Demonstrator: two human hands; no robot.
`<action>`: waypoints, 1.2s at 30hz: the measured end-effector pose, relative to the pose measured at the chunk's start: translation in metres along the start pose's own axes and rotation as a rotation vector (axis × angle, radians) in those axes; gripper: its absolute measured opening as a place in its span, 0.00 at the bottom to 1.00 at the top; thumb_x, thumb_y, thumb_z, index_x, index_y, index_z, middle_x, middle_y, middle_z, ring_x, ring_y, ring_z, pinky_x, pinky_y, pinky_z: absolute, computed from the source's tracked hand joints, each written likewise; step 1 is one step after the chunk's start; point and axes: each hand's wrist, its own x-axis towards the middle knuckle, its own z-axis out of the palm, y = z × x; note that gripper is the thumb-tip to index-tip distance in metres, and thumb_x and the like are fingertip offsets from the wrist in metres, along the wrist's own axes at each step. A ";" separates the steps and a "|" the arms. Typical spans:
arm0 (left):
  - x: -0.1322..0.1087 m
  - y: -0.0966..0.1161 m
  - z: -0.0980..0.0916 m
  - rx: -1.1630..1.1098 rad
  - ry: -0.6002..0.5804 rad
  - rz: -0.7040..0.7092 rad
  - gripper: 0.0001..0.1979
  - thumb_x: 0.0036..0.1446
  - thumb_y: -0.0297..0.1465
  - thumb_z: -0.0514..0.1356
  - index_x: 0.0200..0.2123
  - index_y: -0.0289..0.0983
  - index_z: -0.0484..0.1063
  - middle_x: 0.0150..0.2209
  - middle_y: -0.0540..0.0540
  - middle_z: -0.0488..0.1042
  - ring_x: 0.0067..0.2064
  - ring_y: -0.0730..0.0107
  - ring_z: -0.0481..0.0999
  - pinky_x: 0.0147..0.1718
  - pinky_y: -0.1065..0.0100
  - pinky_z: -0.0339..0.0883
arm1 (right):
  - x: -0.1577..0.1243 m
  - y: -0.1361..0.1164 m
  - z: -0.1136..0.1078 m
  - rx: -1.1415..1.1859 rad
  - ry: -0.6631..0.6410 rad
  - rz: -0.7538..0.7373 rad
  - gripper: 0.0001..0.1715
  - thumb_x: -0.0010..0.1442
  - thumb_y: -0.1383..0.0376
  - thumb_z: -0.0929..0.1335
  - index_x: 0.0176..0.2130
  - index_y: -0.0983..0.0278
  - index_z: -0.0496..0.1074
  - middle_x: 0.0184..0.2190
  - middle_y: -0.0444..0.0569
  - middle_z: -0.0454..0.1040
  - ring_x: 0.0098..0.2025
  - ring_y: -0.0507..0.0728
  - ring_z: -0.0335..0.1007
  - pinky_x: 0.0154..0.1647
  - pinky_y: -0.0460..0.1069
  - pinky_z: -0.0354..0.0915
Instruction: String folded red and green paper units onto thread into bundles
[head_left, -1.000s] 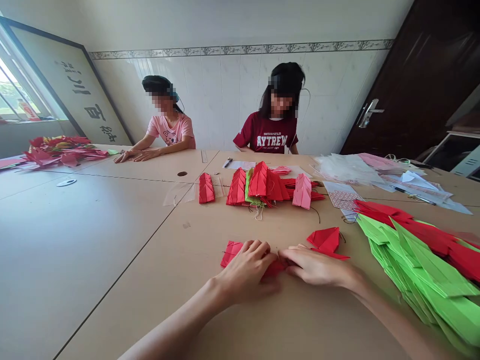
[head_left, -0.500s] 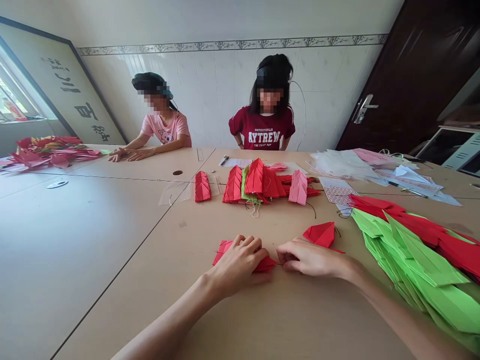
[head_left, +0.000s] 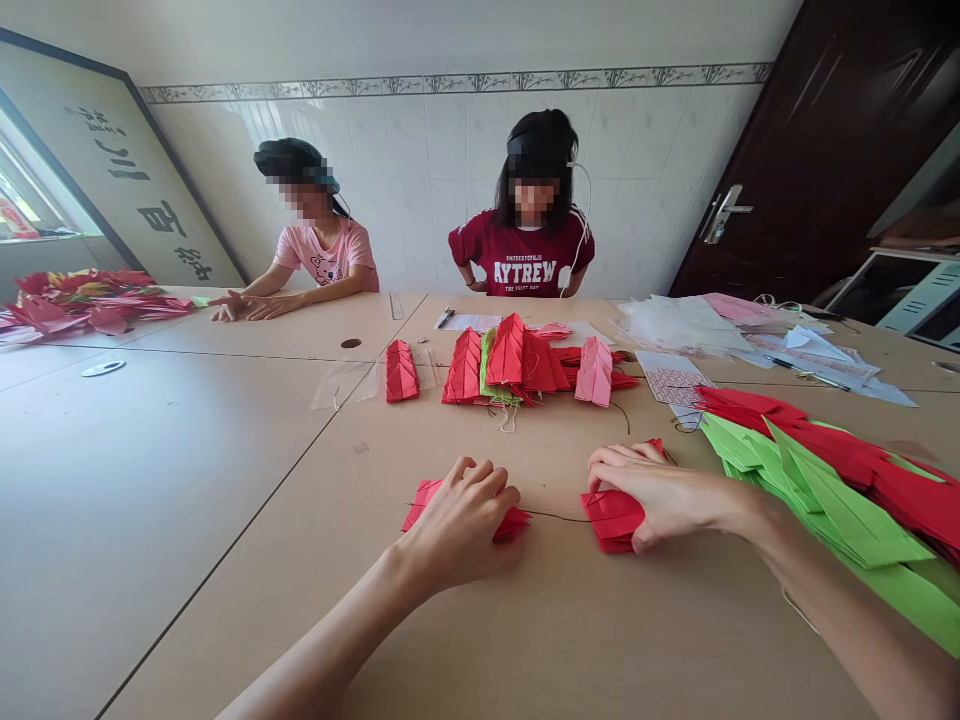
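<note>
My left hand point(head_left: 465, 515) is closed over a folded red paper piece point(head_left: 421, 500) on the table, its fingers curled round the far side. To the right, my right hand point(head_left: 660, 490) grips a second folded red paper stack point(head_left: 611, 522) between thumb and fingers. A thin dark cord point(head_left: 559, 516) runs across the tabletop between the two red pieces. Behind my right hand, a bit of another red paper piece shows, mostly hidden.
Folded red, green and pink paper pieces point(head_left: 510, 360) stand mid-table. Long green paper strips point(head_left: 817, 510) and red ones point(head_left: 840, 440) lie at the right. Plastic bags point(head_left: 675, 325) and printed sheets lie behind. Two people sit across the table, and a red paper heap point(head_left: 90, 305) lies far left.
My right hand has moved right, from the end of the left piece onto a red paper stack, and now grips it. The cord between the pieces shows. My left hand shifted slightly left.
</note>
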 end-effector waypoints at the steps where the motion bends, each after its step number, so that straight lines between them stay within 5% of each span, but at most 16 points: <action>1: 0.000 0.002 0.000 -0.008 0.000 0.002 0.09 0.53 0.34 0.54 0.34 0.38 0.70 0.31 0.46 0.69 0.36 0.65 0.67 0.41 0.61 0.58 | 0.000 -0.003 0.000 0.010 -0.009 -0.009 0.27 0.36 0.68 0.69 0.40 0.59 0.66 0.44 0.48 0.66 0.49 0.66 0.57 0.46 0.57 0.58; 11: 0.003 0.014 0.002 -0.109 -0.022 -0.029 0.18 0.51 0.35 0.58 0.46 0.39 0.66 0.38 0.45 0.71 0.42 0.62 0.67 0.43 0.60 0.59 | -0.001 -0.023 0.000 0.187 0.079 -0.192 0.19 0.46 0.66 0.65 0.41 0.58 0.62 0.42 0.45 0.69 0.43 0.58 0.65 0.42 0.49 0.59; 15: 0.003 0.018 0.004 -0.190 0.024 -0.054 0.27 0.50 0.42 0.61 0.51 0.40 0.61 0.43 0.46 0.70 0.44 0.60 0.66 0.44 0.60 0.59 | -0.002 -0.028 0.002 0.228 0.118 -0.170 0.20 0.47 0.64 0.66 0.41 0.57 0.59 0.40 0.44 0.68 0.40 0.57 0.66 0.38 0.48 0.60; 20: 0.004 0.020 0.007 -0.230 0.054 -0.098 0.35 0.45 0.46 0.64 0.53 0.41 0.58 0.46 0.46 0.70 0.45 0.59 0.65 0.44 0.59 0.58 | 0.003 -0.031 0.009 0.308 0.141 -0.235 0.21 0.48 0.63 0.67 0.43 0.58 0.59 0.43 0.46 0.66 0.44 0.56 0.64 0.42 0.48 0.60; 25: 0.005 0.018 0.011 -0.216 0.020 -0.088 0.29 0.46 0.44 0.64 0.50 0.41 0.61 0.42 0.47 0.71 0.45 0.61 0.66 0.43 0.61 0.59 | 0.006 -0.030 0.013 0.413 0.120 -0.236 0.27 0.47 0.58 0.70 0.45 0.59 0.58 0.46 0.48 0.66 0.48 0.57 0.63 0.47 0.51 0.60; 27: 0.005 0.018 0.012 -0.204 0.008 -0.089 0.27 0.47 0.43 0.64 0.48 0.40 0.63 0.41 0.47 0.71 0.44 0.61 0.67 0.42 0.61 0.59 | 0.002 -0.026 0.015 0.445 0.136 -0.223 0.21 0.55 0.55 0.65 0.46 0.59 0.59 0.47 0.49 0.67 0.48 0.57 0.64 0.49 0.52 0.60; 31: 0.006 0.018 0.011 -0.194 -0.007 -0.090 0.28 0.46 0.43 0.64 0.48 0.39 0.64 0.40 0.46 0.72 0.43 0.60 0.67 0.42 0.61 0.59 | -0.011 -0.008 0.031 0.349 0.293 -0.165 0.19 0.65 0.60 0.52 0.46 0.59 0.65 0.49 0.51 0.69 0.52 0.58 0.62 0.55 0.57 0.55; 36: 0.006 0.017 0.009 -0.189 0.006 -0.091 0.26 0.48 0.43 0.62 0.48 0.40 0.64 0.40 0.47 0.72 0.42 0.61 0.68 0.43 0.61 0.59 | -0.020 0.012 0.061 0.219 0.398 -0.166 0.20 0.64 0.62 0.55 0.51 0.56 0.67 0.55 0.49 0.65 0.60 0.60 0.52 0.59 0.61 0.50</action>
